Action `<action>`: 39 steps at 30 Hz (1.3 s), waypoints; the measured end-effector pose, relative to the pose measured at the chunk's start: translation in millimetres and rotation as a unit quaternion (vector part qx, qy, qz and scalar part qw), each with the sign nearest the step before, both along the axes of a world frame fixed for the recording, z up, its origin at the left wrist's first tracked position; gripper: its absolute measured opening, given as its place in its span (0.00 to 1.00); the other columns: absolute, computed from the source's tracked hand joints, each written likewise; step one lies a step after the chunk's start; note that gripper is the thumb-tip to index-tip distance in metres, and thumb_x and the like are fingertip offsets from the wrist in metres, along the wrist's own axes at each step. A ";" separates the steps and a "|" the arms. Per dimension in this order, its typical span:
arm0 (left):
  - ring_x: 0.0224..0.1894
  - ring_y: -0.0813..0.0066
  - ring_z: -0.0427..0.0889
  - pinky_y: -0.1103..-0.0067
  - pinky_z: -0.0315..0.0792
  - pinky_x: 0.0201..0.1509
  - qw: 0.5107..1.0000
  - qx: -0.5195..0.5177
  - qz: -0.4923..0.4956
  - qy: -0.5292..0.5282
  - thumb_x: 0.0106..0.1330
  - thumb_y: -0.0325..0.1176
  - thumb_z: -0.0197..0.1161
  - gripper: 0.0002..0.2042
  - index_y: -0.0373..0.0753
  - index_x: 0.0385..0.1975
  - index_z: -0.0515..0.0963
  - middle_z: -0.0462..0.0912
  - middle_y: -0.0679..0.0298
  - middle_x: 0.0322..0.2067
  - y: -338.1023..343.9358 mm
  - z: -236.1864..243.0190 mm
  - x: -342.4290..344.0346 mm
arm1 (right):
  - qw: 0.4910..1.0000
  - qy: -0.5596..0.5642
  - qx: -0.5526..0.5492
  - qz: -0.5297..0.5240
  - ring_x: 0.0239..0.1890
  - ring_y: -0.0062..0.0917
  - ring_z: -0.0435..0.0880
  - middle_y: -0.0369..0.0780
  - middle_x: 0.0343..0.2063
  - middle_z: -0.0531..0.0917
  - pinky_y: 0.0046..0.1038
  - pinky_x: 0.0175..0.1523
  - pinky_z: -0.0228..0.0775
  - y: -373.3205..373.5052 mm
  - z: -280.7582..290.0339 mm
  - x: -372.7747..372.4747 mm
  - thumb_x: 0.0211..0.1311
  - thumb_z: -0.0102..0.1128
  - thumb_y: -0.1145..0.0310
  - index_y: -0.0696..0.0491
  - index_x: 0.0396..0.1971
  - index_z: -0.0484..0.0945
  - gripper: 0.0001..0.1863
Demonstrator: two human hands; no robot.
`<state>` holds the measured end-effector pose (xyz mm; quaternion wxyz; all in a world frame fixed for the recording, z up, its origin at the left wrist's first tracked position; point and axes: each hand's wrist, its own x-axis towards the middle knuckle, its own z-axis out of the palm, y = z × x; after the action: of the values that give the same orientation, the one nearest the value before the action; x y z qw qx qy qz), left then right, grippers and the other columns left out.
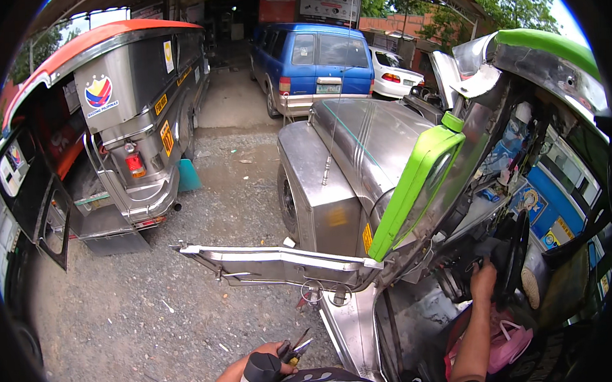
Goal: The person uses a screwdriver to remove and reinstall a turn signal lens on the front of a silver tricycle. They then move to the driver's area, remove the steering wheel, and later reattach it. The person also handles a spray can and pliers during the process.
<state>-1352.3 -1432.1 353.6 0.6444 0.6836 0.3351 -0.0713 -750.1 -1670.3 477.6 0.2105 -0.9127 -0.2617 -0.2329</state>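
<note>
Low in the view, my left hand (270, 351) is closed round a few hand tools (296, 350) with dark and yellow handles and metal tips; their exact kinds are too small to tell. In front of my left forearm is a cylinder with a black cap (262, 369), perhaps a can; what supports it is hidden. My right arm reaches into the cab of a steel jeepney. There my right hand (484, 277) is closed beside the dark steering wheel (517, 250), at dark parts under the dashboard. Whatever its fingers grip is hard to make out.
The jeepney's metal door (282, 262) stands open on my left. A green-framed mirror (415, 193) rises ahead. Inside the cab lies a pink bag (509, 342). Beyond the gravel (216, 324) are another jeepney (135, 116), a blue van (321, 60) and a white car (389, 71).
</note>
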 end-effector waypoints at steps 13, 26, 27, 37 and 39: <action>0.41 0.70 0.85 0.73 0.78 0.51 0.999 0.006 -0.026 0.023 0.49 0.51 0.88 0.31 0.39 0.47 0.84 0.89 0.63 0.37 -4.3 18.2 13.8 | 0.999 0.011 0.017 -0.026 0.52 0.57 0.88 0.60 0.48 0.88 0.51 0.57 0.79 -1.0 12.4 -10.2 0.75 0.66 0.67 0.62 0.65 0.80 0.24; 0.40 0.75 0.88 0.73 0.83 0.49 0.984 -0.016 -0.052 0.169 0.48 0.31 0.91 0.26 0.36 0.46 0.84 0.91 0.64 0.37 -13.3 27.6 41.2 | 0.973 0.055 0.224 0.004 0.45 0.51 0.92 0.53 0.40 0.91 0.46 0.50 0.82 -6.2 -24.3 7.2 0.75 0.69 0.64 0.52 0.66 0.80 0.23; 0.38 0.75 0.88 0.73 0.83 0.47 0.979 -0.023 -0.057 0.193 0.48 0.28 0.90 0.26 0.35 0.46 0.84 0.91 0.64 0.38 -16.7 28.0 50.9 | 0.956 0.100 0.277 0.014 0.43 0.49 0.93 0.52 0.39 0.91 0.43 0.49 0.82 -5.5 -28.1 12.5 0.75 0.70 0.63 0.52 0.65 0.80 0.23; 0.35 0.73 0.88 0.70 0.84 0.42 0.940 0.070 -0.146 0.300 0.47 0.31 0.88 0.24 0.38 0.45 0.85 0.91 0.63 0.35 -81.8 10.9 164.8 | 0.925 -0.187 0.329 0.026 0.22 0.29 0.87 0.36 0.21 0.85 0.33 0.28 0.77 -1.8 -59.2 47.1 0.51 0.89 0.56 0.51 0.39 0.86 0.22; 0.35 0.73 0.88 0.70 0.84 0.42 0.942 0.076 -0.151 0.292 0.47 0.32 0.88 0.24 0.39 0.44 0.85 0.91 0.62 0.35 -95.3 10.9 183.7 | 0.922 -0.155 0.352 0.041 0.26 0.27 0.88 0.36 0.26 0.87 0.31 0.32 0.79 0.6 -61.7 49.5 0.51 0.89 0.58 0.52 0.45 0.85 0.26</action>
<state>-1168.6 -1527.4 364.5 0.4466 0.7220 0.4059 -0.3384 -700.6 -1669.6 415.9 0.4846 -0.7209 -0.2288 -0.4395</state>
